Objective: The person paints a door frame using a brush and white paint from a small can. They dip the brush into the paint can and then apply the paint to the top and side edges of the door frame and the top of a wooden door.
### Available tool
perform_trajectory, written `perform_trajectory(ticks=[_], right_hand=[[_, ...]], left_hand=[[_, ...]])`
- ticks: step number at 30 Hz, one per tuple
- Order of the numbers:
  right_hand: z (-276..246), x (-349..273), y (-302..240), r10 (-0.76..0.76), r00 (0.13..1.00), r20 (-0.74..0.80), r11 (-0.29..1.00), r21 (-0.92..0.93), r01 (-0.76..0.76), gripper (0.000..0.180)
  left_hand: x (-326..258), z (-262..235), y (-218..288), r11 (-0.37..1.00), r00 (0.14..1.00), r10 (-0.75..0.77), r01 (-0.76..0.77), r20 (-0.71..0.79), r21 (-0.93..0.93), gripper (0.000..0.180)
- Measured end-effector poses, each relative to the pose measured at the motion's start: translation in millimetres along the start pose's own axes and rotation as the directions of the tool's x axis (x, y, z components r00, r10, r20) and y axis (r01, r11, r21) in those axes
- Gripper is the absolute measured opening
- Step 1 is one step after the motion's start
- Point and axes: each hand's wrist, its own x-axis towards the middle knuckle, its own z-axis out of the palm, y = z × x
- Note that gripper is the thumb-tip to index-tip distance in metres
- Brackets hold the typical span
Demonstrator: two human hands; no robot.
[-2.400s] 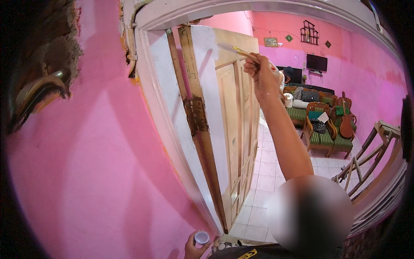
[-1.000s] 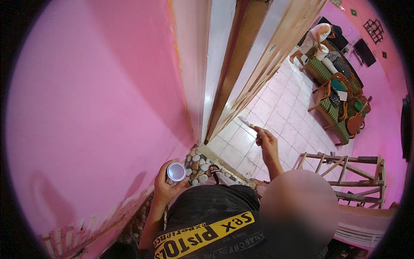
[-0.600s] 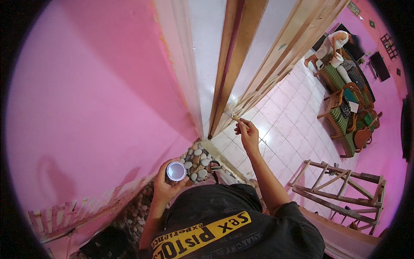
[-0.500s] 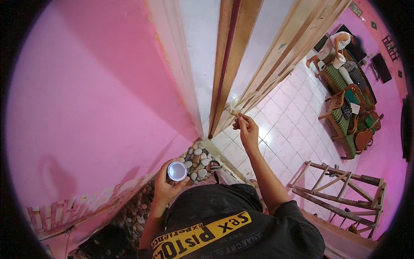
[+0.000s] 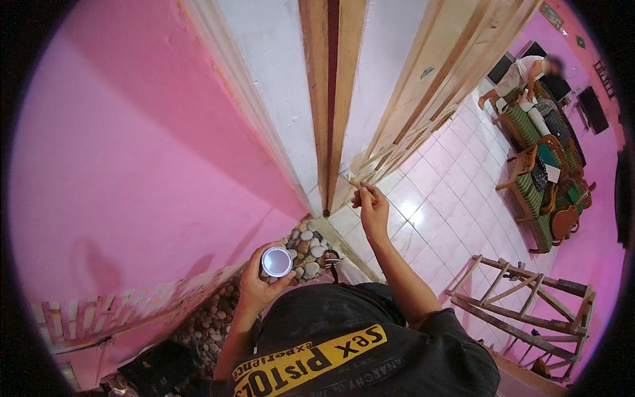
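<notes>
My left hand (image 5: 254,286) is wrapped round a small open paint pot (image 5: 277,262) with a pale rim and whitish inside, held upright at waist height. A small paintbrush (image 5: 354,181) with a yellowish handle is pinched in my right hand (image 5: 373,210). Its pale bristles are at the lower part of the door frame (image 5: 382,79), which is partly white and partly bare-looking tan wood. Whether the bristles touch the surface is hard to tell. Brown wooden strips (image 5: 347,59) with a dark red gap between them run down beside the white panel.
A pink wall (image 5: 145,165) fills the left. Underfoot are pebble-patterned flooring (image 5: 306,251) and pale tiles (image 5: 430,178) beyond the threshold. A wooden trestle (image 5: 522,304) stands right. Farther off, another person (image 5: 522,76) bends over near green-striped chairs (image 5: 529,175).
My right hand has moved slightly left and down with the brush. The view has shifted a little. My left hand keeps the pot. The other person's posture has changed.
</notes>
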Motion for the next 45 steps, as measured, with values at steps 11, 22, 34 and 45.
perform_trajectory(ticks=[11, 22, 34, 45], right_hand=[[-9, -41, -41, -0.092, 0.996, 0.017, 0.994, 0.067, 0.090, 0.030], [10, -26, -51, -0.085, 0.996, 0.011, 0.985, 0.149, 0.083, 0.029], [6, -18, -37, -0.049, 0.999, 0.018, 0.991, 0.122, 0.046, 0.028], [-19, 2, -16, -0.014, 0.999, -0.034, 0.997, -0.077, 0.012, 0.030]], left_hand=[[-9, 14, -18, 1.000, 0.998, 0.020, -0.020, -0.058, 0.005, 0.064], [-11, 19, -6, 0.993, 0.997, -0.071, 0.067, -0.036, -0.096, 0.066], [-9, 13, -8, 0.996, 1.000, -0.009, 0.008, 0.012, 0.085, 0.066], [-11, 8, -19, 0.998, 0.999, 0.034, -0.033, -0.007, 0.062, 0.064]])
